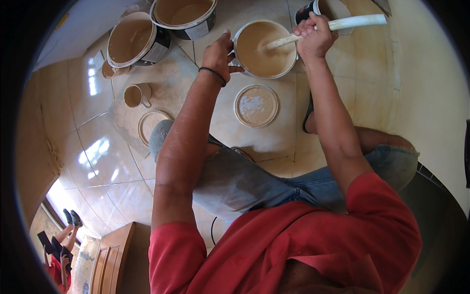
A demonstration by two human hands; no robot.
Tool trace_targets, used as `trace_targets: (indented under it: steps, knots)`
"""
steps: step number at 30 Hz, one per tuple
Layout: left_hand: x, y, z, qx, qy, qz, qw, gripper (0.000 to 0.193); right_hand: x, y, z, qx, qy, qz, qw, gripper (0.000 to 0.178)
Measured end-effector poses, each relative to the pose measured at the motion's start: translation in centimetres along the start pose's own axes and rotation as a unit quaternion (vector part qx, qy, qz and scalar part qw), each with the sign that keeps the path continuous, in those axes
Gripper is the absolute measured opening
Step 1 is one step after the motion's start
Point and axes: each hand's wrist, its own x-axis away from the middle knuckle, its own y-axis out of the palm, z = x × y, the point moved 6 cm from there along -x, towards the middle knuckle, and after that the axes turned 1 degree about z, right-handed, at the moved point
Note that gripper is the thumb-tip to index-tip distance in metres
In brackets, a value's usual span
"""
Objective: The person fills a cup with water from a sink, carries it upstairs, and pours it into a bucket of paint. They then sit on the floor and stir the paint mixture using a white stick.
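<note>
A bucket of tan liquid point(260, 61) stands on the tiled floor in front of me. My left hand point(219, 56) holds its left side, thumb and fingers spread along the wall near the rim. In a closed fist, my right hand point(316, 38) grips a white pipe point(357, 21). The pipe slants down to the left, its lower end dipped into the liquid, while its upper end sticks out past my fist. Nearer to me, just below the bucket, lies a round lid point(256, 105) smeared with tan residue.
Two dark buckets point(132, 39) point(183, 13) of tan liquid stand at the far left. Closer are a mug point(137, 94) and another round lid point(151, 125). A dark container point(307, 11) is at the far right. Another person point(61, 259) sits near a wooden panel point(115, 259).
</note>
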Motion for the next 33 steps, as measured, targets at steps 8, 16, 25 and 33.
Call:
trace_targets:
  steps: [8,16,25,33]
  knots:
    - [0.0,-0.7,0.0,-0.004,0.002,0.007,1.000,0.091,2.1,-1.4,-1.8,0.045,0.010,0.015,0.999,0.030]
    - [-0.1,0.2,0.2,-0.016,0.009,0.001,1.000,0.092,-0.1,-0.4,0.9,-0.015,0.018,0.027,0.999,0.030]
    - [0.2,-0.2,0.1,-0.004,0.013,-0.002,1.000,0.092,0.3,-2.4,-1.6,-0.001,-0.020,0.048,0.999,0.030]
    - [-0.1,-0.2,0.1,-0.008,0.011,0.000,1.000,0.091,1.6,-0.4,0.8,0.002,0.042,0.013,0.999,0.031]
